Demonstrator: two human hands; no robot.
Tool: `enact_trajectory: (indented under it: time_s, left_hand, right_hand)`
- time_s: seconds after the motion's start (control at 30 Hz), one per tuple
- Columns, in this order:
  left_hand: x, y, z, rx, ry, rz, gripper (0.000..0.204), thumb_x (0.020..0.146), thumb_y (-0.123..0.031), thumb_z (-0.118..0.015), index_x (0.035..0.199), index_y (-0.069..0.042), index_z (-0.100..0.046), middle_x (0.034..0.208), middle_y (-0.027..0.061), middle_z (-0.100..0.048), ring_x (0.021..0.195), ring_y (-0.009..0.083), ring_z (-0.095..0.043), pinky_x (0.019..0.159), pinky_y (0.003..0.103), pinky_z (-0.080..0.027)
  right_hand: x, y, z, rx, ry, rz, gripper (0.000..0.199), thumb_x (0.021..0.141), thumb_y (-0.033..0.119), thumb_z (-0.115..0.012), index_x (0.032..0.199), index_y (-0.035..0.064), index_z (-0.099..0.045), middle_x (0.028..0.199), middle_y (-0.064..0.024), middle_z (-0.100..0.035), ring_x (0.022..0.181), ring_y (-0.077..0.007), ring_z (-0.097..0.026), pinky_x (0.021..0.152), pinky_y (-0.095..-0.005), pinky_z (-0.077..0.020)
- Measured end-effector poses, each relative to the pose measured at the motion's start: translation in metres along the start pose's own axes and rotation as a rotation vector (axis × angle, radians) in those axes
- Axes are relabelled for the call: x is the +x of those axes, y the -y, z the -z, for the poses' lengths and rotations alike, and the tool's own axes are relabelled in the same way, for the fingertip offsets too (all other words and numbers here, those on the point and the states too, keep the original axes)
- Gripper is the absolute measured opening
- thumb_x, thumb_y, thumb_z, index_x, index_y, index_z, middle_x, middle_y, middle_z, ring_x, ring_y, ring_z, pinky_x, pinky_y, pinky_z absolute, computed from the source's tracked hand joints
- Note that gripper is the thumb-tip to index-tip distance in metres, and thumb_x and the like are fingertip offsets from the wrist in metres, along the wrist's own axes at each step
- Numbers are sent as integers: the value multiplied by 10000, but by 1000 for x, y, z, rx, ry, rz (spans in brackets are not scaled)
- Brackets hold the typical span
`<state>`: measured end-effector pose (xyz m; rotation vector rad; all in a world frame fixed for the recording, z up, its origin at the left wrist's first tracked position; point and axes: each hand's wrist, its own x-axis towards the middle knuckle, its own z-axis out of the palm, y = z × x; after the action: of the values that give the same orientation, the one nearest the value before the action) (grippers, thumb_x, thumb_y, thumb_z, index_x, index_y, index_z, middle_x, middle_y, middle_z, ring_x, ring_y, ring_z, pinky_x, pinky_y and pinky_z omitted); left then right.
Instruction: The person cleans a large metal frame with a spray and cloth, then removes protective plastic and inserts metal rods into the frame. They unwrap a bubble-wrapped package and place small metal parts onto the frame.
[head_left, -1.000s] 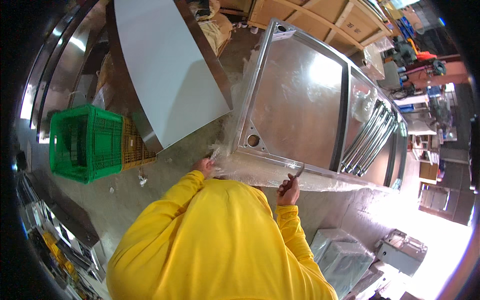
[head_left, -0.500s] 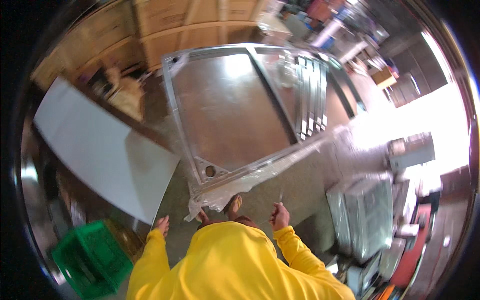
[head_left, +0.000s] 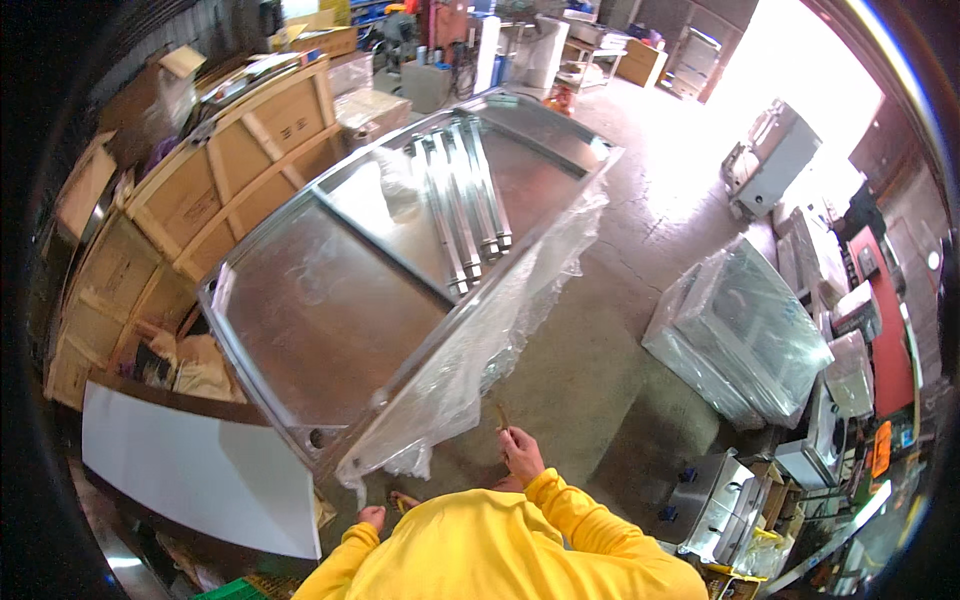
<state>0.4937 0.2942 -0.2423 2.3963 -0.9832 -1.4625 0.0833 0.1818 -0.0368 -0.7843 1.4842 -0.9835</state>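
A large stainless steel tabletop (head_left: 330,310) lies upside down on the concrete floor, with several metal legs (head_left: 462,215) lying inside it. Clear plastic film (head_left: 480,350) hangs loose off its near edge. My right hand (head_left: 522,455) is raised just below the film and grips a thin brownish tool (head_left: 500,415) that points up. My left hand (head_left: 372,517) is lower, near the tabletop's near corner, apart from the film. Its fingers look curled, and whether it holds anything is hidden. Both sleeves are yellow.
A white panel (head_left: 190,470) lies at the lower left. Wooden crates (head_left: 230,170) stand behind the tabletop. A film-wrapped steel unit (head_left: 745,330) sits on the right, with more steel appliances (head_left: 720,500) at the lower right. Bare concrete (head_left: 600,380) lies between them.
The view has swung round, so the tabletop now lies to the upper left. Both hands have come off the film at its edge and dropped back toward my body.
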Motion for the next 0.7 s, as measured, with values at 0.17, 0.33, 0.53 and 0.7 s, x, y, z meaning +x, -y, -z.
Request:
enact_trajectory:
  time_s: [0.17,0.33,0.53,0.7]
  left_hand:
    - [-65,-261,-117,201,-115,-922,502,883,-310,-655,1287,-19,-590,1279,218,-598,1172,401,-567,1012,438,-455]
    - [-167,-463,-206,506,96,-1329,601,952,-443,-553,1427,-79,-493,1488,132,-460,1368,363,-410,1143,473,-302]
    - [-157,-585,-288,720,204,-1183,557,976,-509,-459,1391,-148,-540,1422,72,-555,1358,388,-413,1130,532,-282]
    - [-115,-704,-395,537,866,-928,455,1023,-410,-361,1302,-130,-588,1217,200,-654,1137,389,-603,1040,466,-407]
  right_hand:
    - [7,-7,140,-554,-104,26,316,955,350,-604,1028,46,-648,886,-165,-692,832,-319,-684,752,-424,-531]
    - [31,43,227,-759,16,79,322,946,382,-586,1047,85,-662,938,-181,-706,899,-409,-666,768,-495,-530]
    - [128,97,306,-583,-118,180,255,948,270,-615,1023,30,-660,889,-220,-689,841,-410,-675,721,-461,-527]
    - [239,118,365,-447,-449,294,196,952,187,-593,1019,11,-649,854,-194,-685,776,-316,-687,705,-409,-532]
